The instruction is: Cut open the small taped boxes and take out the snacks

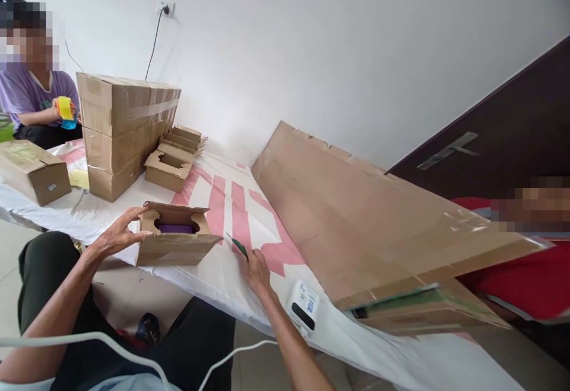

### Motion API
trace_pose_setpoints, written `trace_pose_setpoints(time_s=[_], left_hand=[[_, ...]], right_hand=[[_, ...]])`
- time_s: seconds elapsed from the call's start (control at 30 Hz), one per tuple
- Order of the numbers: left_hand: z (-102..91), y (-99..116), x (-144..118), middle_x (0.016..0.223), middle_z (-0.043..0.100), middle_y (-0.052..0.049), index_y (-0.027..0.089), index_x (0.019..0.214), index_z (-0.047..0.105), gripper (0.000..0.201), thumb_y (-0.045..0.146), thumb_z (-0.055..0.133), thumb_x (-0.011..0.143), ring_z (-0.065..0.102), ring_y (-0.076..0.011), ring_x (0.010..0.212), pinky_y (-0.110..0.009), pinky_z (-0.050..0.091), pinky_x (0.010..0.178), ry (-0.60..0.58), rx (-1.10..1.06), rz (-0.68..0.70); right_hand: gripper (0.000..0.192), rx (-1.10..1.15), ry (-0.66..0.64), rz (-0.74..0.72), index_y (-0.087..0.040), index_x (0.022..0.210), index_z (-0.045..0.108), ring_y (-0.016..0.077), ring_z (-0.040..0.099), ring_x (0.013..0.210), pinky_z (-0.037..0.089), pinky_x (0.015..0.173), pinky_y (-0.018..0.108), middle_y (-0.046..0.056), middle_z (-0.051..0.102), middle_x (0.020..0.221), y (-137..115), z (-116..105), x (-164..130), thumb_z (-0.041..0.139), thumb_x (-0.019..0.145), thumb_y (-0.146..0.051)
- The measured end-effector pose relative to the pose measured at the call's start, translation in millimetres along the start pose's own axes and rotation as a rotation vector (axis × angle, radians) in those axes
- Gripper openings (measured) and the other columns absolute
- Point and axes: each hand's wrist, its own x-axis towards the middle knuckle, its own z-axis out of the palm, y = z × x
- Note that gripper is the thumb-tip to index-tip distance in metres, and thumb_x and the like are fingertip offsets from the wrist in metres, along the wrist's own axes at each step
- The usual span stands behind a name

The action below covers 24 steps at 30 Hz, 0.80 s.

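Two hands work at one small cardboard box point(176, 235) lying left of centre in the lower half of the frame, on a white sheet with pink markings point(231, 201) that covers the table. The left hand point(116, 235) rests against the box's left end with fingers spread and open, steadying it but not closed round it. The right hand point(257, 269), just right of the box and apart from it, has its fingers pinched together on a thin green tool point(239, 246) whose tip points up and left toward the open front flap; what kind of tool it is cannot be told.

To do this step well, a judgement only: the left hand should press the box flat so it does not slide on the sheet, and the tool tip should stay clear of those fingers.

Inside the open box a cardboard insert frames a purple item point(174, 228), seated low in a cut-out. Further up and left, several more small open boxes point(174, 154) lie in a row; their contents are not visible. A stack of taped cartons point(124, 129) stands beside them, shut, and another closed carton point(33, 171) lies at the far left. A large flattened cardboard sheet point(356, 213) leans across the right half. A white handheld device point(304, 306) lies near the table edge. In the upper left, another person holds a yellow tape roll point(65, 109).
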Motion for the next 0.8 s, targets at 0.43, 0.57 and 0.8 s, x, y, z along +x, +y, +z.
trace_pose_setpoints(time_s=[0.43, 0.57, 0.8], left_hand=[[-10.2, -0.2, 14.4, 0.163, 0.050, -0.019, 0.029, 0.175, 0.029, 0.136, 0.068, 0.095, 0.063, 0.054, -0.0442, 0.146, -0.059, 0.049, 0.120, -0.183, 0.136, 0.061], [-11.1, -7.6, 21.3, 0.154, 0.057, -0.016, 0.029, 0.175, 0.029, 0.137, 0.068, 0.095, 0.062, 0.058, -0.0422, 0.141, -0.058, 0.049, 0.119, -0.194, 0.160, 0.096], [-10.7, -17.0, 26.1, 0.155, 0.051, -0.014, 0.029, 0.176, 0.026, 0.134, 0.069, 0.092, 0.066, 0.055, -0.0407, 0.145, -0.055, 0.048, 0.123, -0.229, 0.211, 0.094]], right_hand=[[0.078, 0.769, -0.093, -0.392, -0.025, 0.161, 0.055, 0.0327, 0.046, 0.157, 0.040, 0.128, 0.053, 0.014, 0.052, 0.167, -109.5, -41.1, 51.5, 0.067, 0.098, -0.069], [0.112, 0.761, -0.289, -0.502, -0.024, 0.170, 0.043, 0.0366, 0.029, 0.168, 0.024, 0.137, 0.057, 0.017, 0.037, 0.178, -144.6, -47.5, 69.2, 0.079, 0.081, -0.082], [0.121, 0.738, -0.512, -0.448, -0.030, 0.174, 0.034, 0.0376, 0.026, 0.169, 0.026, 0.136, 0.060, 0.015, 0.032, 0.180, -138.1, -42.9, 72.3, 0.082, 0.077, -0.084]])
